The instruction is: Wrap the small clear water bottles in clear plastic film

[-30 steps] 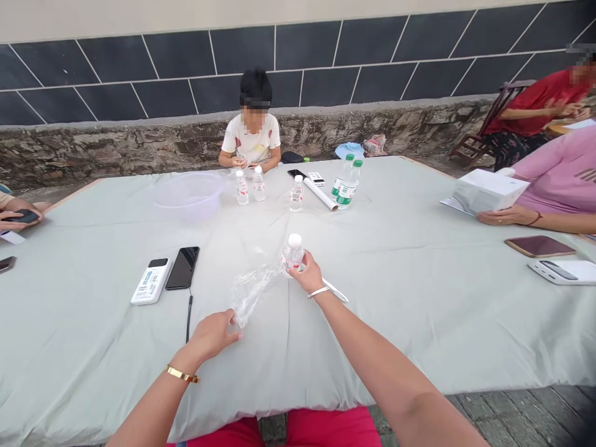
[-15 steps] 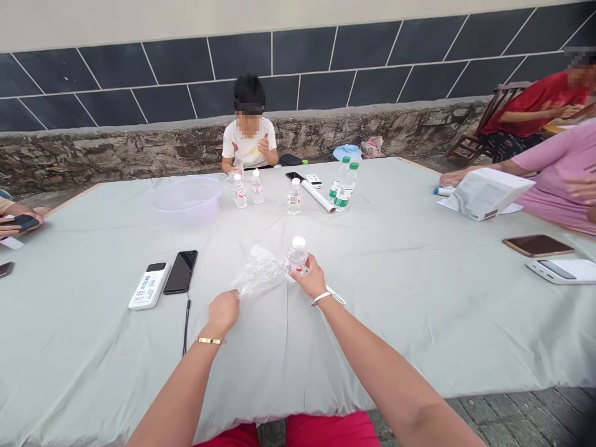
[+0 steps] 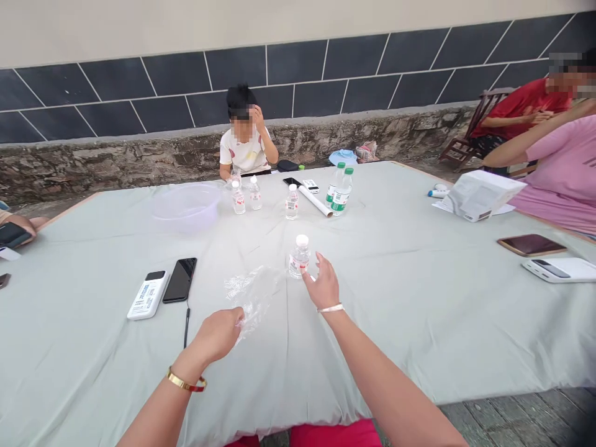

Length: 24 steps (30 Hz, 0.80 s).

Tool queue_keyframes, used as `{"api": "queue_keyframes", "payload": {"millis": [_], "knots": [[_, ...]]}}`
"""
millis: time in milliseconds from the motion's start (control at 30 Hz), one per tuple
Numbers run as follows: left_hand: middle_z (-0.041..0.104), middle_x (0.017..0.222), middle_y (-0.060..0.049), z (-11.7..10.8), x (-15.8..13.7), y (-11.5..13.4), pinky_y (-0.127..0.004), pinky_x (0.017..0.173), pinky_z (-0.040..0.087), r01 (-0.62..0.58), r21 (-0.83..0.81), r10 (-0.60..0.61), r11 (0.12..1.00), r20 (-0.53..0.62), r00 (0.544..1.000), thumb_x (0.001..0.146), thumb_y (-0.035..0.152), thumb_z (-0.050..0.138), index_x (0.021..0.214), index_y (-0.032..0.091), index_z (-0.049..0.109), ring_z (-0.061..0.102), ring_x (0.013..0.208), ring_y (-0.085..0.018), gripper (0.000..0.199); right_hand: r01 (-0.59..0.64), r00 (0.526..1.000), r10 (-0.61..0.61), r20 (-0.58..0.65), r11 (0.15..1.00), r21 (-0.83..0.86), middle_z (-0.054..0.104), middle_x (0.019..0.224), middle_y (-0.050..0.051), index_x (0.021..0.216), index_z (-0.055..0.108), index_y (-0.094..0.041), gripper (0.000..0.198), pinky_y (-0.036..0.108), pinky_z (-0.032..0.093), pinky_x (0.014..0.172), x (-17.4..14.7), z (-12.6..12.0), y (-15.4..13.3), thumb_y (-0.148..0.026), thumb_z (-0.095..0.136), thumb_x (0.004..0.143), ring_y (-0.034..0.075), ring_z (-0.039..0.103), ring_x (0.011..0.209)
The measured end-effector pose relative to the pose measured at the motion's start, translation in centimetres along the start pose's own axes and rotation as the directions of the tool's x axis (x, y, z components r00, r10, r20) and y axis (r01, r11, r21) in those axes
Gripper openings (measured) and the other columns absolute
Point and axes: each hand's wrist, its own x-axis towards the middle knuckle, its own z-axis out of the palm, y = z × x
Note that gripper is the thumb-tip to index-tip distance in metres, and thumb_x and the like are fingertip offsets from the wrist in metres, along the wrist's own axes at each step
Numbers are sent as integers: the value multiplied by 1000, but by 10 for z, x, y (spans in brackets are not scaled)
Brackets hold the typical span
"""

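Observation:
My left hand (image 3: 218,334) is closed on the near edge of a crumpled clear plastic bag (image 3: 255,297), low over the cloth. The bag spreads away from my fist toward the middle of the table. A small clear bottle with a white cap (image 3: 298,257) and a red-and-white label stands upright just beyond the bag's right end. Beside it on the right is my right hand (image 3: 323,282), fingers apart and curved toward the bottle. Its thumb is at the bottle's lower side; whether it touches, I cannot tell.
Several similar small bottles (image 3: 292,202) stand farther back, near a white roll (image 3: 316,202) and two green-capped bottles (image 3: 342,191). A translucent basin (image 3: 186,208) sits at back left. Phones (image 3: 180,280) and a power bank (image 3: 147,295) lie left. People sit around the table; a white box (image 3: 484,192) stands right.
My right hand has let go of the small bottle and opened to its right. My left hand has drawn the plastic bag nearer, away from the bottle. The person opposite has raised a hand.

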Motion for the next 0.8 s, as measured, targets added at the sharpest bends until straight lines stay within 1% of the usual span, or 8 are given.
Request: {"api": "queue_keyframes", "payload": {"millis": [67,133,233,333,500,600,700,800], "knots": [[62,69,-1,-3,-3,13,-25,56,36,-79,-213,95,974,67,993,76,22,42,70,21,51,56,65,-16,11,143,977,-168,133,973,180,51,123,13,125,43,-20,50,41,42,90,-27,-7,-23,-47,43,83,25,49,112],[64,73,-2,-10,-6,21,-26,61,41,-142,-514,231,846,115,966,76,26,49,73,20,54,58,70,-16,10,230,813,-400,423,888,397,56,116,10,118,50,-21,50,40,39,94,-47,-7,-44,-55,40,82,23,50,110],[65,74,-4,-20,-8,26,-29,67,46,-145,-821,215,553,-28,976,74,35,58,76,17,58,59,70,-16,18,29,540,-525,658,793,608,61,93,4,99,59,-20,50,35,43,86,-63,5,-62,-63,42,78,19,56,91],[63,72,-4,-20,-1,19,-31,68,47,-167,-918,-58,359,-200,978,68,40,65,74,16,56,59,69,-15,26,-185,467,-410,783,821,540,57,76,-2,87,59,-18,35,25,44,67,-74,25,-60,-46,64,67,13,53,70],[60,70,-1,6,23,-4,-26,64,42,-158,-690,-357,706,-541,761,71,42,56,79,18,58,55,66,-14,26,-170,496,-138,858,953,252,49,60,-5,67,56,-17,5,19,34,52,-96,39,-50,-14,53,66,8,43,55],[52,59,2,20,29,-13,-24,60,35,-39,-373,-182,927,-539,822,72,34,50,64,20,54,48,60,-13,17,63,613,-218,759,972,228,51,59,-5,64,55,-19,8,21,34,56,-88,25,-57,-13,50,65,10,45,58],[38,51,5,26,27,-13,-22,53,31,-64,-486,-66,872,-247,967,70,27,48,54,20,42,39,52,-10,18,50,773,-198,603,966,253,54,66,-3,75,57,-21,7,22,37,58,-65,11,-65,-21,52,71,11,47,61],[39,56,5,28,27,-6,-22,52,34,-103,-837,-1,537,-123,992,73,30,43,61,19,43,39,53,-10,17,-93,838,-120,532,930,356,54,69,-2,82,57,-20,14,22,40,56,-54,16,-64,-31,51,77,11,47,60]]}}
